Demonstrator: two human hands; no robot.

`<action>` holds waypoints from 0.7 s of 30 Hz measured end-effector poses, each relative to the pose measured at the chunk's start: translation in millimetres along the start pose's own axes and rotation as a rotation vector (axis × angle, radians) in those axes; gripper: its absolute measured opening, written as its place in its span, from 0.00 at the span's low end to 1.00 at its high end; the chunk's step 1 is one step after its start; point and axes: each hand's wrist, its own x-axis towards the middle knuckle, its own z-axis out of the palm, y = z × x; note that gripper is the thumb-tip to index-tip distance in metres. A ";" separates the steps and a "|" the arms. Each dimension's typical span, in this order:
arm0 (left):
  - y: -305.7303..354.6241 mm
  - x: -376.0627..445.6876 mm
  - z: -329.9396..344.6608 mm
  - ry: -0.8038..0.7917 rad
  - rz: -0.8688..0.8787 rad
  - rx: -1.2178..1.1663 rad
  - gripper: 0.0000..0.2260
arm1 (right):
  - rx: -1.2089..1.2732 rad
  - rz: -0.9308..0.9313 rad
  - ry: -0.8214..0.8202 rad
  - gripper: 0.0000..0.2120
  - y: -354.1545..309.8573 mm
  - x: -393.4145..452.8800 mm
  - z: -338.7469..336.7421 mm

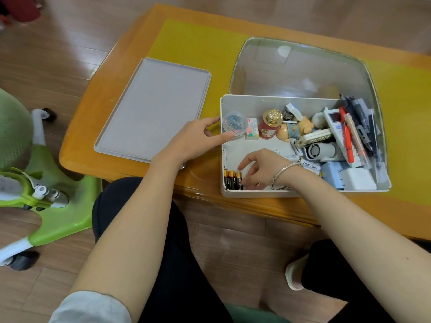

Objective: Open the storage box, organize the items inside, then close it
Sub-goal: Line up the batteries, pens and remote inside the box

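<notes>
The white storage box [256, 193] stands open on the table's near edge, with a tall clear wall [300, 66] at its back. Its grey lid [154, 108] lies flat to the left. My left hand [198, 138] rests at the box's left wall, thumb and finger touching a small clear round container of clips [234, 123]. My right hand [261, 169] is inside the box, fingers curled down beside several black and gold batteries [233, 180] in the front left corner. Whether it holds one is hidden.
The box also holds a red jar with a gold cap [270, 124], a pig figure [296, 129], pens [359, 127] along the right wall, a white charger [356, 179] and other small items. A green wheeled chair [46, 194] stands on the floor at left.
</notes>
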 end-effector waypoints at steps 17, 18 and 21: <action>1.0 -0.7 -0.3 -0.004 0.014 0.010 0.43 | 0.008 -0.014 -0.098 0.21 -3.7 -5.6 -3.3; 1.1 -0.8 -0.3 -0.005 0.015 0.009 0.43 | 0.004 -0.020 -0.098 0.20 -3.7 -6.2 -3.5; 1.0 -0.4 -0.3 -0.008 0.019 0.005 0.43 | -0.012 -0.020 -0.094 0.20 -3.5 -7.7 -4.4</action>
